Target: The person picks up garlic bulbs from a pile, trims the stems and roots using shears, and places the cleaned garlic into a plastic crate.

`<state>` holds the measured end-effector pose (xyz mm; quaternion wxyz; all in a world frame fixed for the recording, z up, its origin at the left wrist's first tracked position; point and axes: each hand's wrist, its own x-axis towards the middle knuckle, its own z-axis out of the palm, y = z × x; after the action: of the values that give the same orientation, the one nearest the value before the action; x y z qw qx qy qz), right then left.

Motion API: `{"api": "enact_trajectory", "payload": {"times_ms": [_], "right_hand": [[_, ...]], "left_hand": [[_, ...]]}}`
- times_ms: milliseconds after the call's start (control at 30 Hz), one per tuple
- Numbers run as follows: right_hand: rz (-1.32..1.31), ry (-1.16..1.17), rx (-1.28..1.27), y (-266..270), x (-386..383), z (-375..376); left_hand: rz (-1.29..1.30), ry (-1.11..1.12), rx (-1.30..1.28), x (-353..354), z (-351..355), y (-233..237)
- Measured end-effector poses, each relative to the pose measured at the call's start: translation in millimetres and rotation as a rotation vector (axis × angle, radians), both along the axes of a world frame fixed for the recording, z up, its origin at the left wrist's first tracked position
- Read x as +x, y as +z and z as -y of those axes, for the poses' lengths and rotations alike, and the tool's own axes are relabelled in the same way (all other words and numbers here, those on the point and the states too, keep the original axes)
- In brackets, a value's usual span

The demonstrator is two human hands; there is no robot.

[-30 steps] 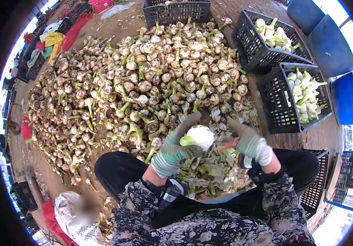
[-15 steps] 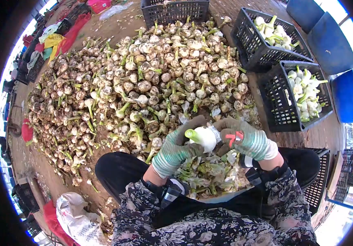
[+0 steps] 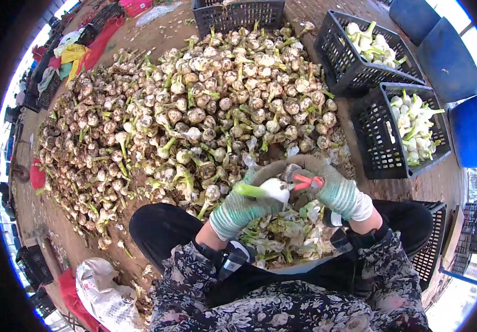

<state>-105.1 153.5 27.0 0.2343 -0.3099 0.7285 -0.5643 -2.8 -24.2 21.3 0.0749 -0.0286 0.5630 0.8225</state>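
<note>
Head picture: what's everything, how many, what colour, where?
Garlic pile: uncountable, dirty white, floor ahead
Garlic bulb: one, white, green stem, centre
Tool: one, red, centre
Peelings: uncountable, pale green, lower centre
Garlic-filled crates: two, black, right
Other crates: several, black, edges
Blue objects: three, blue, upper right
Sack: one, white, lower left
Cloth: several, red and yellow, left
Legs: two, black, lower centre
Sleeves: two, dark floral, bottom
Left grip: one, green-white glove, around bulb
Right grip: one, green-white glove, around tool
</note>
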Motion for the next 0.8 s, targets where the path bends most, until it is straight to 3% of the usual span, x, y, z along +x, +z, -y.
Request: {"api": "enact_trajectory", "payload": {"times_ms": [33,100,133,233,267,300,367,400,433,500,567,633,667,767,800], "right_hand": [[-0.005,-0.002,-0.001,-0.1,-4.3,0.8],[-0.388,0.294,0.183,-1.0,-11.0,3.0],[0.261,0.109,0.360,11.3,-0.7,6.5],[0.119,0.250,0.301,16.6,-9.0,3.8],[0.574,0.148,0.094,-0.1,-9.0,-0.9],[0.572,0.149,0.095,-1.9,-11.0,-6.7],[0.001,0.294,0.163,6.2,-11.6,-11.2],[0.559,0.106,0.059,11.6,-2.4,-9.5],[0.558,0.105,0.059,14.1,1.8,-6.7],[-0.162,0.135,0.377,16.5,6.7,-4.1],[-0.257,0.149,0.250,10.2,4.9,-4.1],[0.683,0.141,0.159,19.9,-2.3,-3.6],[0.418,0.170,0.110,21.1,-2.9,-7.8],[0.408,0.052,0.133,30.8,3.8,-9.7],[0.420,0.132,0.113,8.8,2.0,-10.5]], "left_hand": [[-0.051,-0.025,-0.118,-3.0,0.9,-1.7],[-0.088,-0.037,-0.215,-3.8,2.0,-2.5],[-0.047,-0.016,-0.138,-3.2,1.5,1.6],[0.031,-0.014,0.021,-2.5,1.9,4.3],[0.057,0.007,0.084,-2.2,1.7,4.6],[0.083,0.028,0.149,-2.2,1.2,4.6],[0.123,0.065,0.132,-3.4,-0.7,5.2],[0.166,0.099,0.113,-3.5,-1.3,5.4],[0.165,0.097,0.112,-3.8,-1.2,2.5],[0.130,0.104,0.032,-3.9,-1.7,-5.8],[0.170,0.095,0.093,-2.6,-2.2,-0.9],[0.209,0.087,0.151,-1.8,-0.5,4.0],[0.194,0.092,0.155,-2.3,0.6,5.6],[0.186,0.107,0.158,-2.0,-1.8,7.0],[0.190,0.112,0.148,-2.5,-2.6,7.5]]}}
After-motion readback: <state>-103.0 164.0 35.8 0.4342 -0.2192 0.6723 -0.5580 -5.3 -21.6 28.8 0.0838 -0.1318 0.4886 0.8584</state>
